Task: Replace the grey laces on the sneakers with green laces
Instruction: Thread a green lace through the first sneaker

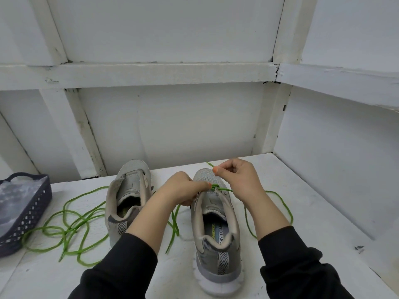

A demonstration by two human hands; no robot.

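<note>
The white counter (302, 190) carries two grey sneakers side by side, heels toward the viewer. The left sneaker (129, 190) sits farther back and the right sneaker (218, 244) nearer. A loose green lace (71, 229) sprawls in loops to their left, near a dark perforated basket (30, 214) at the edge, while a second green lace (285, 203) trails on both sides of the right sneaker.

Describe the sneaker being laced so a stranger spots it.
On the white tabletop, skip the left grey mesh sneaker; pick the right grey mesh sneaker, heel toward the camera. Only there do the left hand and right hand pinch a green lace.
</note>
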